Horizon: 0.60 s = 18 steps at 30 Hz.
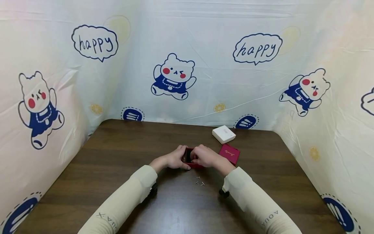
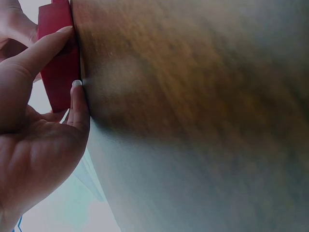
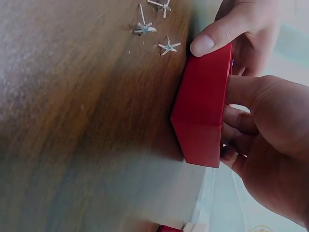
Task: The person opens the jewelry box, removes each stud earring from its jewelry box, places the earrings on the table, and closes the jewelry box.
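Observation:
A small red jewelry box [image 1: 196,166] with a dark inside stands uncovered on the table. My left hand [image 1: 176,158] grips it at its left end, and the thumb presses the near wall in the right wrist view. Into the box reaches my right hand [image 1: 205,156], fingers and thumb bent down past the rim [image 3: 225,96]. Its fingertips are hidden behind the wall, and I cannot tell whether they hold anything. On the near side of the box lie three small silvery star-shaped studs [image 3: 169,47] with thin posts.
A red square lid [image 1: 229,153] with gold lettering lies right of the box, close to my right wrist. Behind it sits a white box [image 1: 223,134] near the table's far edge. A printed curtain [image 1: 204,84] hangs around the brown wooden table [image 1: 122,146].

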### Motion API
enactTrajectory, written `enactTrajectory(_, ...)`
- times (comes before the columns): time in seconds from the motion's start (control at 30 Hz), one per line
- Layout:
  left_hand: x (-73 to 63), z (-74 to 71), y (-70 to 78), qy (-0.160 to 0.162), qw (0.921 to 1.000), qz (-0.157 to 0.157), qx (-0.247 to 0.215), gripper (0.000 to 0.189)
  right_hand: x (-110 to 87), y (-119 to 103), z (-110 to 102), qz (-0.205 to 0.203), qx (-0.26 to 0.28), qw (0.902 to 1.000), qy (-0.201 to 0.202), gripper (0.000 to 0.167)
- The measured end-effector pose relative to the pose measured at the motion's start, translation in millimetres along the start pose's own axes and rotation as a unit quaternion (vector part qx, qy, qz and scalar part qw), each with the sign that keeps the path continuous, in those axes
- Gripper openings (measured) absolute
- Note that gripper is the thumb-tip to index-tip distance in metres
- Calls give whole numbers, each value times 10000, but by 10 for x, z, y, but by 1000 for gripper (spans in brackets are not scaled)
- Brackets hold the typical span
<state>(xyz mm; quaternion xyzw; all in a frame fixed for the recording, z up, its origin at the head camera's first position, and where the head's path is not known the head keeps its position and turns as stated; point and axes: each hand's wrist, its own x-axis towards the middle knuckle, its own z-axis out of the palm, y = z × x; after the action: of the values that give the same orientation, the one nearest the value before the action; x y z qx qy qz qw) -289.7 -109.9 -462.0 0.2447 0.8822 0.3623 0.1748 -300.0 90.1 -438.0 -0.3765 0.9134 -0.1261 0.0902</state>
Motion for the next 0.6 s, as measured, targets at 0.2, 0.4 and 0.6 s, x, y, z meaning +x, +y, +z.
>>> enactTrajectory(0.2, -6, 4, 5, -3, 10000, -11, 0, 80, -3, 15, -9, 12, -42, 9999, -105, 3)
enactTrajectory(0.4, 10, 6, -6, 0, 10000, 0, 53, 81, 4, 21, -16, 76, 3, 9999, -153, 5)
enactTrajectory(0.6, 9, 4, -10, 3, 10000, 1, 47, 81, 0, 6, -18, 39, -8, 9999, -153, 6)
